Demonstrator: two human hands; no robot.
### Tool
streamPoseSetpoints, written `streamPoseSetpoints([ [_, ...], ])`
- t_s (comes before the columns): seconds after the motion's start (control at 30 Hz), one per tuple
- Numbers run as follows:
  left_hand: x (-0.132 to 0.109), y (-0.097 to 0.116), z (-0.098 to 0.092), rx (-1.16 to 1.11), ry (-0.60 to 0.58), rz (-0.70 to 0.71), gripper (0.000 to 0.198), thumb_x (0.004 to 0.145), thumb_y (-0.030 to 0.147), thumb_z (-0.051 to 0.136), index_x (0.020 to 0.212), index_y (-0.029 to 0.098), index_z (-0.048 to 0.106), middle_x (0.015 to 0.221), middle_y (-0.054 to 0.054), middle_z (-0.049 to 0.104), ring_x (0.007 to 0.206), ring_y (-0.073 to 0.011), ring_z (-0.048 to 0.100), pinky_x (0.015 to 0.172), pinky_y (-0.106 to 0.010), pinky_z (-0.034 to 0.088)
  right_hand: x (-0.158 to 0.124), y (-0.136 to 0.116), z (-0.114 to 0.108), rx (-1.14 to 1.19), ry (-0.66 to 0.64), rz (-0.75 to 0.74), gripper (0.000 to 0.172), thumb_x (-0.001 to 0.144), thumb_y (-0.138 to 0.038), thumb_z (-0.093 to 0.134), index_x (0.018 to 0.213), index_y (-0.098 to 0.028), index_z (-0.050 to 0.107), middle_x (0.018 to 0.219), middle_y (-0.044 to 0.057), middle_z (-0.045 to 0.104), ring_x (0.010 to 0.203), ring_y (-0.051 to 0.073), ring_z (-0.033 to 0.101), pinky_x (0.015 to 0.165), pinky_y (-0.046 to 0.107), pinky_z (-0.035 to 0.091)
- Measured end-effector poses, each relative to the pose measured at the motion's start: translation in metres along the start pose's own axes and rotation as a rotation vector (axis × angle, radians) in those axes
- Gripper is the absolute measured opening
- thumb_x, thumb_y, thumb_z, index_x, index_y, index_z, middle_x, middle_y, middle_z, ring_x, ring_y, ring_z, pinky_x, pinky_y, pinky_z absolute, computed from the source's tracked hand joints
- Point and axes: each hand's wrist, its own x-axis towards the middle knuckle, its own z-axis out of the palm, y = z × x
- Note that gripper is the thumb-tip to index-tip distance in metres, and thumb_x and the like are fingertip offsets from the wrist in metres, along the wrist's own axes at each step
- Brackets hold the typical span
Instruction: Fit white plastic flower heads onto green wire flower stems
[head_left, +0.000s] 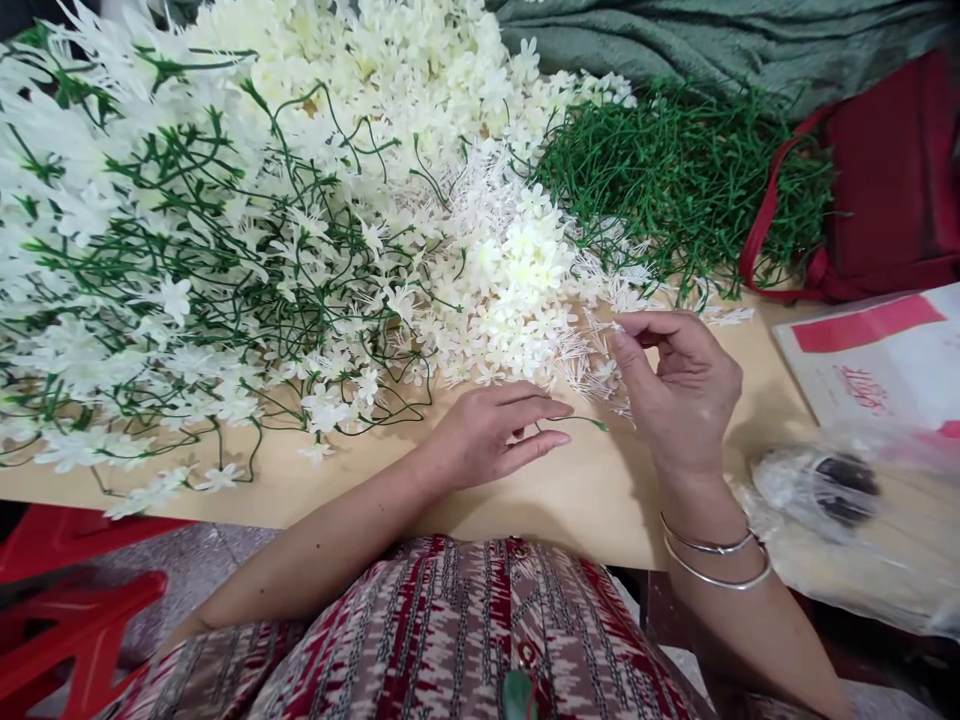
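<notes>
My left hand [491, 435] rests on the wooden table [570, 500], fingers pinched on a thin green plastic stem [581, 420] that points right. My right hand [679, 385] hovers just right of it, fingers curled at the edge of a heap of loose white plastic flowers [517, 280]; whether it holds a flower is unclear. Two silver bangles [712, 560] sit on my right wrist.
Finished white flower sprays on green stems [187, 260] cover the table's left half. A pile of bare green stems [682, 180] lies at the back right beside a red bag [892, 180]. Plastic bags [855, 500] sit at right, a red stool [67, 610] at lower left.
</notes>
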Motion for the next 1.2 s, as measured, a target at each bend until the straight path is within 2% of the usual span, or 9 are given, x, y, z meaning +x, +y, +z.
streamPoseSetpoints([
  [0.1, -0.001, -0.003, 0.004, 0.102, 0.139, 0.052, 0.021, 0.102, 0.027, 0.065, 0.120, 0.019, 0.071, 0.117, -0.011, 0.075, 0.096, -0.0156, 0.075, 0.086, -0.030, 0.065, 0.000, -0.002, 0.000, 0.016, -0.001, -0.004, 0.009, 0.093, -0.031, 0.071, 0.101, -0.030, 0.076, 0.088, 0.003, 0.070, 0.082, 0.022, 0.066, 0.079, 0.043, 0.054],
  [0.2, -0.001, -0.008, 0.005, 0.245, 0.326, 0.024, 0.020, 0.103, 0.017, 0.059, 0.121, 0.021, 0.068, 0.116, -0.008, 0.073, 0.109, -0.0168, 0.072, 0.095, -0.033, 0.062, 0.000, -0.007, 0.000, 0.016, -0.014, -0.008, 0.008, 0.094, -0.031, 0.071, 0.101, -0.029, 0.075, 0.088, 0.003, 0.071, 0.082, 0.022, 0.067, 0.078, 0.042, 0.055],
  [0.27, 0.001, -0.012, 0.004, 0.330, 0.383, -0.002, 0.022, 0.104, 0.016, 0.057, 0.123, 0.021, 0.067, 0.117, -0.008, 0.071, 0.110, -0.0173, 0.070, 0.095, -0.034, 0.061, 0.001, -0.011, 0.000, -0.004, -0.023, -0.017, 0.007, 0.094, -0.031, 0.070, 0.099, -0.028, 0.075, 0.087, 0.003, 0.071, 0.081, 0.022, 0.067, 0.077, 0.042, 0.056],
  [0.43, 0.013, -0.017, 0.007, 0.505, 0.244, -0.014, 0.022, 0.106, 0.023, 0.055, 0.125, 0.018, 0.066, 0.124, -0.011, 0.069, 0.116, -0.0228, 0.067, 0.102, -0.040, 0.056, 0.001, -0.014, 0.001, -0.050, -0.029, -0.020, 0.009, 0.093, -0.031, 0.070, 0.097, -0.025, 0.075, 0.088, 0.003, 0.073, 0.082, 0.020, 0.068, 0.079, 0.039, 0.057],
  [0.57, 0.022, -0.021, 0.008, 0.550, 0.161, -0.069, 0.021, 0.108, 0.025, 0.050, 0.117, 0.017, 0.068, 0.118, -0.011, 0.069, 0.107, -0.0243, 0.067, 0.098, -0.042, 0.053, 0.001, -0.012, 0.001, -0.042, -0.044, -0.008, 0.007, 0.094, -0.029, 0.069, 0.097, -0.026, 0.075, 0.090, 0.004, 0.074, 0.086, 0.021, 0.069, 0.082, 0.041, 0.056],
  [0.67, 0.023, -0.021, 0.005, 0.517, 0.210, -0.060, 0.020, 0.107, 0.025, 0.051, 0.111, 0.020, 0.069, 0.113, -0.010, 0.069, 0.104, -0.0228, 0.066, 0.096, -0.040, 0.053, 0.001, -0.014, 0.001, -0.046, -0.052, -0.026, 0.006, 0.093, -0.028, 0.069, 0.095, -0.027, 0.075, 0.088, 0.003, 0.074, 0.083, 0.021, 0.068, 0.080, 0.040, 0.056],
  [0.83, 0.017, -0.014, 0.001, 0.445, 0.336, -0.020, 0.018, 0.106, 0.026, 0.055, 0.111, 0.021, 0.071, 0.089, -0.004, 0.072, 0.078, -0.0139, 0.066, 0.072, -0.026, 0.052, -0.001, -0.017, 0.002, -0.026, -0.096, -0.013, 0.008, 0.093, -0.029, 0.069, 0.094, -0.023, 0.075, 0.084, 0.003, 0.073, 0.080, 0.019, 0.067, 0.078, 0.038, 0.056],
  [0.93, 0.015, -0.010, 0.000, 0.288, 0.380, -0.044, 0.016, 0.104, 0.023, 0.057, 0.110, 0.020, 0.072, 0.088, -0.002, 0.076, 0.068, -0.0092, 0.066, 0.065, -0.021, 0.052, -0.002, -0.016, 0.003, 0.042, -0.119, 0.021, 0.003, 0.091, -0.026, 0.072, 0.093, -0.025, 0.074, 0.087, 0.002, 0.075, 0.082, 0.020, 0.069, 0.079, 0.039, 0.056],
  [1.2, 0.019, -0.011, 0.000, 0.024, 0.440, -0.135, 0.007, 0.099, 0.024, 0.066, 0.103, 0.019, 0.071, 0.096, -0.003, 0.078, 0.077, -0.0099, 0.072, 0.073, -0.022, 0.059, -0.001, -0.018, 0.005, 0.263, -0.109, 0.145, 0.007, 0.083, -0.019, 0.078, 0.089, -0.023, 0.076, 0.085, 0.002, 0.074, 0.081, 0.018, 0.068, 0.077, 0.037, 0.053],
])
